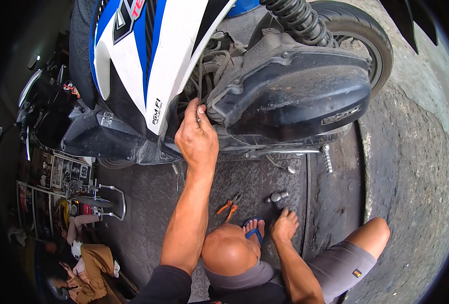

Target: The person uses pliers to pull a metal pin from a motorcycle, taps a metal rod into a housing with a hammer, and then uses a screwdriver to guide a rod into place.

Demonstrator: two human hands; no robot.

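My left hand (196, 136) reaches up to the gap between the scooter's white and blue side panel (171, 66) and its dusty black engine side cover (295, 93). Its fingers are closed in a pinch near some thin hoses (219, 66); a small shiny bit shows at the fingers, too little to name. Low over the floor, my right hand (285, 225) is curled around the handle end of a hammer (278, 196), whose metal head points away from me. The handle is mostly hidden by the hand. Orange-handled pliers (229, 205) lie to its left.
The kickstarter pedal (327, 158) juts from the scooter's lower side. A rear wheel (359, 40) and a shock absorber (303, 20) stand at the far right. My foot in a blue flip-flop (255, 229) is beside the hammer. At left, another person (90, 268) sits near another motorbike (103, 200).
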